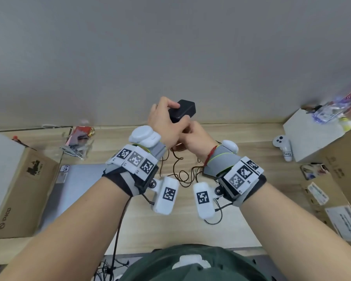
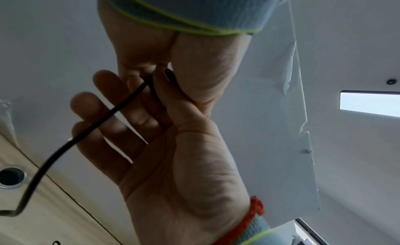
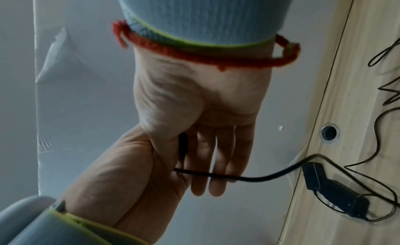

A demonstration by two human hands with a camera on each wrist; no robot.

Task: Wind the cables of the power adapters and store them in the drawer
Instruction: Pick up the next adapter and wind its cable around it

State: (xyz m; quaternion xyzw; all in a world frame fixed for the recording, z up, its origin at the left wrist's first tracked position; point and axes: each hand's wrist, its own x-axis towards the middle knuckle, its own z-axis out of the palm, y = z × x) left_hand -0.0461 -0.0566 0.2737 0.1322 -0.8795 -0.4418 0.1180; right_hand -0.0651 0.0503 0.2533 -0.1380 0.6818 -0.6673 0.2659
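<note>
My left hand (image 1: pixel 167 116) grips a black power adapter (image 1: pixel 185 109) and holds it up in front of the wall, above the desk. Just below it my right hand (image 1: pixel 193 134) pinches the adapter's thin black cable (image 2: pixel 93 129) between thumb and forefinger, its other fingers (image 3: pixel 225 159) straight. From the hands the cable (image 3: pixel 259 177) hangs to the desk, where loose loops (image 1: pixel 180 175) lie. A second black adapter (image 3: pixel 333 188) with its own thin cable lies on the desk by the wall. No drawer is in view.
Cardboard boxes stand at the left (image 1: pixel 18 189) and right (image 1: pixel 342 169), with a white box (image 1: pixel 308 136) and a white controller (image 1: pixel 283 147) at the right. A silver laptop (image 1: pixel 75 185) lies front left. A round cable hole (image 3: pixel 330 133) is in the desk.
</note>
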